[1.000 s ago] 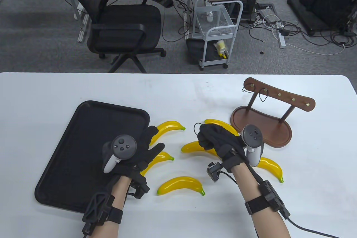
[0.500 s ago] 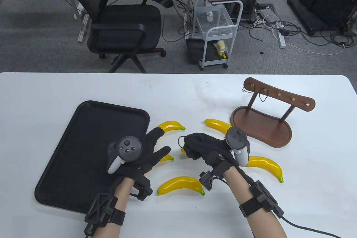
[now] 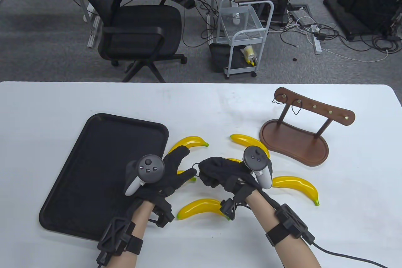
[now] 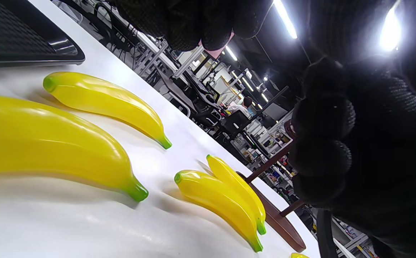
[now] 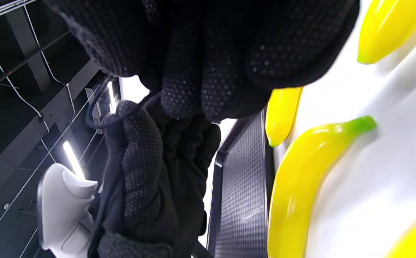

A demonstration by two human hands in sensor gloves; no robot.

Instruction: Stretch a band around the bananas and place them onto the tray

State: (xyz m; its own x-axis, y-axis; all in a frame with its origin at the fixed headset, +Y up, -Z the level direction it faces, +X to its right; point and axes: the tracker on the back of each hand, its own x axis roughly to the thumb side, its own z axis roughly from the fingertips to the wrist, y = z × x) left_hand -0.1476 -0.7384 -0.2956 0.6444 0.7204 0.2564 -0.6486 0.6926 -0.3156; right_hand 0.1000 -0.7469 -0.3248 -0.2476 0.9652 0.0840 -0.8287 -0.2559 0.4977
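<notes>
Four yellow bananas [image 4: 61, 143] lie on the white table [image 4: 68, 222] beside the black tray's [image 4: 21, 43] corner, while the right hand's [image 4: 365, 143] curled gloved fingers fill the view's right.

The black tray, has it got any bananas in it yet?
Empty. The black tray holds no bananas in the table view; the bananas, like this one, all lie on the white table to its right.

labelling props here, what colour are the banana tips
Green tips on yellow bananas, clearest in the left wrist view.
</notes>
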